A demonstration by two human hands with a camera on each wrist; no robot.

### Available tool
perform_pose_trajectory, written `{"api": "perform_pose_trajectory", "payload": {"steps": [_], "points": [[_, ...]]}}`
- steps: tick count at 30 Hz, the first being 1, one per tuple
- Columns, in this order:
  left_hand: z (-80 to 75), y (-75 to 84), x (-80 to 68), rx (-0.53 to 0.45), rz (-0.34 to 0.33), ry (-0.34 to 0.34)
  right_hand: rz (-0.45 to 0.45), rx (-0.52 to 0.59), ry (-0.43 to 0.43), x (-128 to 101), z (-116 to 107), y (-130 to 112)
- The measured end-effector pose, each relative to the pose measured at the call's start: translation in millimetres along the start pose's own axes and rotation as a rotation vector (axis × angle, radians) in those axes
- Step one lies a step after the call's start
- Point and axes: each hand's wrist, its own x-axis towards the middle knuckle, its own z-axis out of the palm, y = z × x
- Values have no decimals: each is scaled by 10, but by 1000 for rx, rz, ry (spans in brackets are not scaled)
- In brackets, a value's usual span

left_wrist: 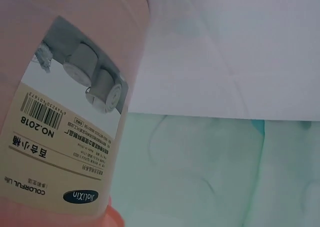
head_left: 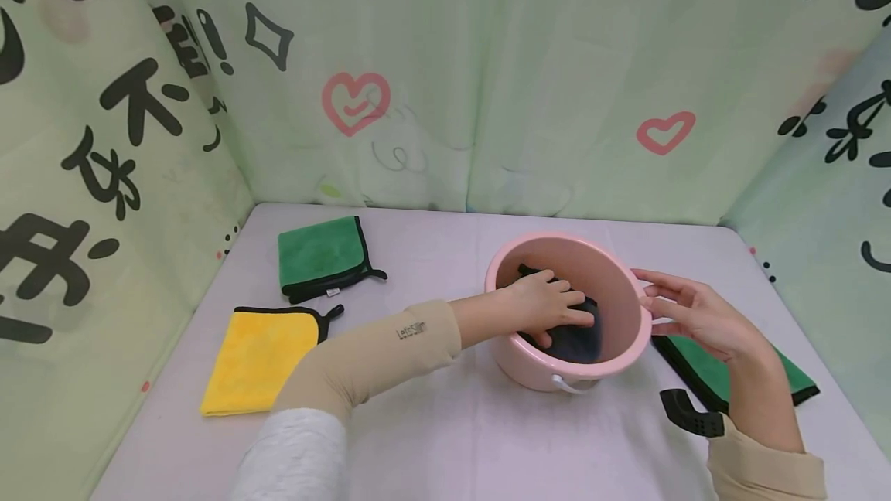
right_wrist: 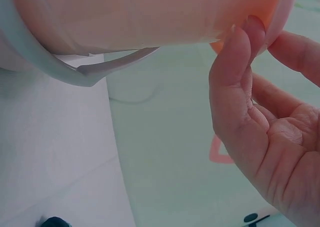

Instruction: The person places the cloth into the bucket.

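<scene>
While the left hand (head_left: 546,304) presses its flat fingers on the dark cloth (head_left: 574,339) inside the pink bucket (head_left: 599,253) mid-tabletop, push evenly downward; the right hand (head_left: 696,314), open against the rim, should brace firmly.

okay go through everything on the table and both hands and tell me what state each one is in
pink bucket: upright on the table, a dark cloth inside, white handle down.
dark cloth: in the bucket, pressed under the left hand.
left hand: inside the bucket, fingers spread flat on the cloth.
right hand: open, fingertips on the bucket's outer wall.
green cloth: folded, far left.
yellow cloth: folded, near left.
second green cloth: flat, partly under the right forearm.
</scene>
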Motion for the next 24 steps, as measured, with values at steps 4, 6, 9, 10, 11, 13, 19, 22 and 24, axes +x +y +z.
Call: {"api": "perform_pose_trajectory", "payload": {"steps": [4,6,9,10,11,13,19,22,24], "points": [[1,-39,-70,-27,-17,50,1,13,-7,-1,-5,2],[-2,-77,-121,-50,-36,81,-2,17,-10,-2,-6,5],[-10,-155,-232,-93,-71,132,-11,17,-10,-3,-7,9],[-11,-186,-278,-104,-85,157,-14,19,-12,-2,-8,12],[-10,-215,-326,-110,-101,185,-17,20,-13,-1,-9,14],[-9,-271,-434,-119,-134,219,-24,27,-16,0,-11,20],[43,-376,-809,-227,-226,304,-56,48,-31,-1,-19,38],[128,-380,-1006,-284,-268,358,-68,53,-39,2,-21,40],[206,-366,-1139,-288,-299,395,-70,53,-42,5,-19,39]]}}
